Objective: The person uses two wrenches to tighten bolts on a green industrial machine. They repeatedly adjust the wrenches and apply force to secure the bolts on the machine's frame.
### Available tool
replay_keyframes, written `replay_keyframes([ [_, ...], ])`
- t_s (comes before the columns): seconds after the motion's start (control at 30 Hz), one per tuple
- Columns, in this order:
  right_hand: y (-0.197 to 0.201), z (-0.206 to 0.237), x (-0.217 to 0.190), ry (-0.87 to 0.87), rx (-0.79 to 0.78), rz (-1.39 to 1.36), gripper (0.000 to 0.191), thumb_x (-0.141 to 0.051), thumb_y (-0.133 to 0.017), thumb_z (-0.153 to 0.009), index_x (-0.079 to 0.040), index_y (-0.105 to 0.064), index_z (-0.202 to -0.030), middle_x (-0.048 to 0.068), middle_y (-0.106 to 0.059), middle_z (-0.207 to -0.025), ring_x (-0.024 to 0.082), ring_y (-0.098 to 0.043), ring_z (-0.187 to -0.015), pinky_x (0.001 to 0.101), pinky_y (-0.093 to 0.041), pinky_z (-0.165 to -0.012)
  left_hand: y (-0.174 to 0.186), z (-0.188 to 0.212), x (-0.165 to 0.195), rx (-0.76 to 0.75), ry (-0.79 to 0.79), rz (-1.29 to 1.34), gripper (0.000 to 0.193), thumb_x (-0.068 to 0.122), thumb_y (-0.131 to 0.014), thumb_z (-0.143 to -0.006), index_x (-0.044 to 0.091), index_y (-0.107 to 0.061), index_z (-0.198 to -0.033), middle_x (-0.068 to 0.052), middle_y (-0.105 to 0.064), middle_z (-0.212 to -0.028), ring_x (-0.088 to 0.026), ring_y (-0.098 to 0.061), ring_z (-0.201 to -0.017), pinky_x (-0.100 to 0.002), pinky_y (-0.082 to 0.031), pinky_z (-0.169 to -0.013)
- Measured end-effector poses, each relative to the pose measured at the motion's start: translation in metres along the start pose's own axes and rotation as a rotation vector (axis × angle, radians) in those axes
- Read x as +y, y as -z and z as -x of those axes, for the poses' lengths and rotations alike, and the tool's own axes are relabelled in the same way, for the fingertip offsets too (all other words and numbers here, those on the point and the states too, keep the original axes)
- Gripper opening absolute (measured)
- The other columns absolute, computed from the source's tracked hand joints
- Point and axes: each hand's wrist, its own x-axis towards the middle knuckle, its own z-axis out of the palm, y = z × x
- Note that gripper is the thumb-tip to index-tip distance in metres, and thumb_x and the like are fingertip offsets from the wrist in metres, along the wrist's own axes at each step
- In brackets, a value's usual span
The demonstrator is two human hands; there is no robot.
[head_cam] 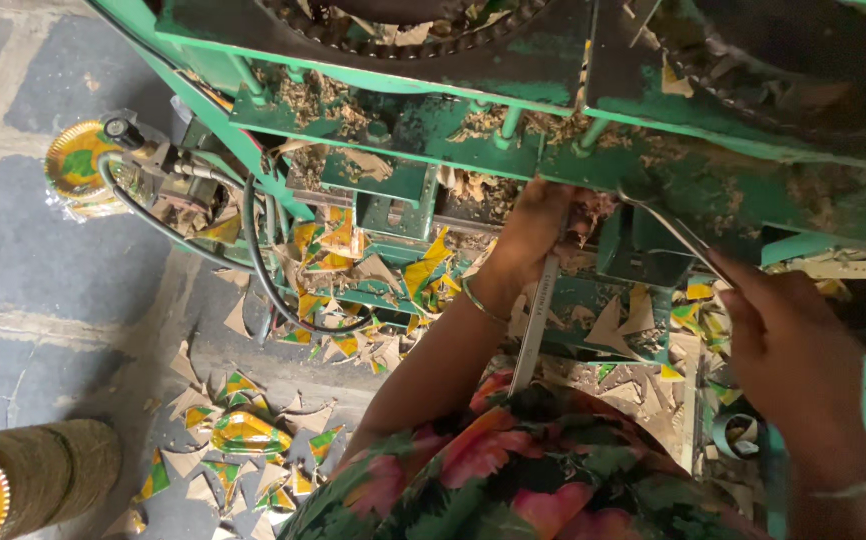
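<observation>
Floral garment (513, 470), pink and green print, fills the bottom centre, closest to the lens. Both bare forearms reach up from it toward a green metal machine (473, 80) caked with paper dust and scraps.

Left hand (543, 235): grip clenched on the upper end of a long flat metal strip, ruler-like (531, 330), which hangs down toward the garment. Knuckles pressed up against the underside of the machine frame. A thin bangle (481, 300) sits on this wrist.

Right hand (788, 340): grip closed around the handle of a slim metal tool (673, 230), possibly a spanner; its far end reaches the machine frame just right of the left hand. Exact tool head too obscured to tell. A pale bangle (848, 488) on this wrist.

Black hoses (253, 260) loop from a fitting at the machine's left side. Floor (43, 250) of grey stone slabs, littered with yellow-green and brown paper offcuts (243, 430), also piled inside the machine's lower frame. A stack of printed paper plates (78, 165) lies wrapped at upper left; another stack (13, 490) lies on its side at the bottom left corner.
</observation>
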Motion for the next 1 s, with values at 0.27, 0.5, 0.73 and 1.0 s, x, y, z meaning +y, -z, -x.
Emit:
replay_keyframes([
  [0.27,0.027,0.011,-0.002,-0.151,-0.047,0.006,0.039,-0.019,-0.064,-0.103,-0.023,-0.067,-0.142,0.013,-0.064,-0.098,0.029,-0.066,-0.08,0.0403,-0.054,-0.072,0.002,-0.012,-0.002,-0.013,-0.018,-0.066,0.018,0.025,-0.047,-0.108,0.009,-0.055,-0.114,-0.007,-0.067,-0.09,-0.015,-0.064,-0.062,-0.029,-0.054,-0.045],
  [0.5,0.014,0.012,-0.001,-0.011,-0.008,0.05,0.036,-0.027,-0.062,-0.104,-0.015,-0.067,-0.137,0.011,-0.067,-0.099,0.028,-0.066,-0.081,0.0409,-0.054,-0.069,0.007,-0.023,-0.01,0.015,-0.067,-0.107,0.022,0.022,-0.049,-0.11,0.003,-0.059,-0.113,-0.006,-0.068,-0.09,-0.014,-0.061,-0.058,-0.03,-0.053,-0.044],
  [0.73,-0.032,0.036,-0.023,-0.103,-0.016,-0.142,0.029,-0.028,-0.061,-0.104,-0.015,-0.07,-0.128,0.011,-0.065,-0.098,0.032,-0.066,-0.077,0.044,-0.052,-0.068,0.004,-0.009,-0.004,-0.066,-0.179,0.041,0.017,0.013,-0.045,-0.109,0.003,-0.058,-0.113,-0.016,-0.071,-0.098,-0.022,-0.072,-0.068,-0.026,-0.054,-0.043],
  [1.0,-0.042,0.046,-0.008,-0.104,0.017,-0.213,0.027,-0.027,-0.064,-0.101,-0.013,-0.069,-0.124,0.01,-0.066,-0.099,0.033,-0.066,-0.085,0.0442,-0.052,-0.07,0.005,0.008,0.009,-0.09,-0.124,0.188,0.019,0.0,-0.044,-0.106,0.003,-0.059,-0.117,-0.015,-0.071,-0.111,-0.031,-0.075,-0.104,-0.025,-0.056,-0.049],
])
